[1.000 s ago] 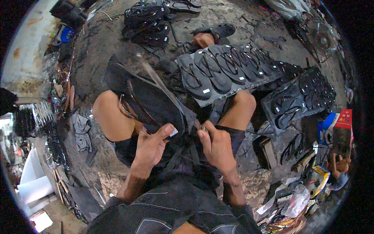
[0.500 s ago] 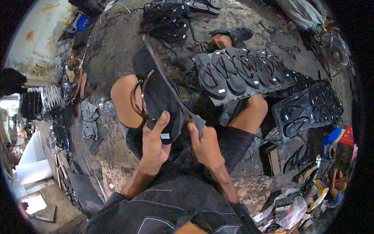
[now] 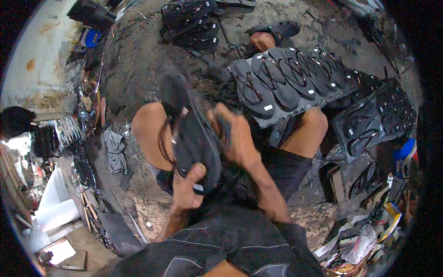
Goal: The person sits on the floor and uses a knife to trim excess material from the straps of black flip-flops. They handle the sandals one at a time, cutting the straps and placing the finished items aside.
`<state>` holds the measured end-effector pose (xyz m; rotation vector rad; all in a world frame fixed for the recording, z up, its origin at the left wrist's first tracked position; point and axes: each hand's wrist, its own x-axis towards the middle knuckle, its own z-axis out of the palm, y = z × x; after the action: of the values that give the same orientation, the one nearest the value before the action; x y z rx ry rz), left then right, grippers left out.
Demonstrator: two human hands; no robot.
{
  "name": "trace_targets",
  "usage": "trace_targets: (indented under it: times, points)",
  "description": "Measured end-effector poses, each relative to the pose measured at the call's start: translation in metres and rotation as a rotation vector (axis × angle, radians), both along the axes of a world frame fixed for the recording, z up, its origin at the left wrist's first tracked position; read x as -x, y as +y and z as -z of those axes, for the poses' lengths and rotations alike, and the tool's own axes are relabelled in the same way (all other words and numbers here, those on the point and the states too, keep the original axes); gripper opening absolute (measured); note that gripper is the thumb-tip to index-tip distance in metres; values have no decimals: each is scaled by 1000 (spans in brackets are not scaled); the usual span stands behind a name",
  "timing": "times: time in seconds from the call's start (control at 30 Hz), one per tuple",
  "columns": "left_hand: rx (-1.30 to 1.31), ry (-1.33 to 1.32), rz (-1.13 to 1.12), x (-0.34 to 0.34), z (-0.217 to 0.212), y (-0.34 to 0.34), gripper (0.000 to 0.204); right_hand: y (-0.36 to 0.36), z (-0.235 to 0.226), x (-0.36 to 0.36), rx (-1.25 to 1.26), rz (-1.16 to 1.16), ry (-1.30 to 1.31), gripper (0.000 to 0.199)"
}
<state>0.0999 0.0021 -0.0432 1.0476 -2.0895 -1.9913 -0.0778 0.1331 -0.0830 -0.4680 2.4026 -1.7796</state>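
Note:
My left hand (image 3: 187, 187) grips a black flip-flop (image 3: 196, 147) at its heel end, thumb on top. A small white label shows beside that thumb, and dark, shiny straps (image 3: 166, 145) bow out on the sandal's left. The toe end points away from me and is blurred. Close along the sandal's right edge, my right hand (image 3: 235, 136) is smeared by motion, its fingers curled round something dark that I cannot make out. Whether it touches the sole is not clear.
Rows of labelled black flip-flops lie on a grey board (image 3: 263, 121) at my right knee, with another loaded board (image 3: 339, 124) beyond. Flip-flops are piled (image 3: 189, 27) at the far side. A grey cloth (image 3: 115, 150) lies left; plastic and paper scraps (image 3: 357, 244) lie lower right.
My right hand has moved forward along the sandal's right edge. The long thin strip with a grey end, seen in it earlier, is no longer clearly visible. My left hand keeps its grip.

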Motion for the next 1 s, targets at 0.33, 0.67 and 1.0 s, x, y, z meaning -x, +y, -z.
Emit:
trace_targets:
  times: [0.33, 0.67, 1.0]
  points:
    - [104, 53, 424, 69, -65, -3, 83, -11, -34, 34, 512, -60, -337, 32]
    - [-269, 87, 109, 104, -98, -23, 31, 112, -36, -143, -195, -146, -133, 18]
    - [-269, 65, 250, 97, -99, -10, 43, 87, -34, -110, -196, -8, -26, 26]
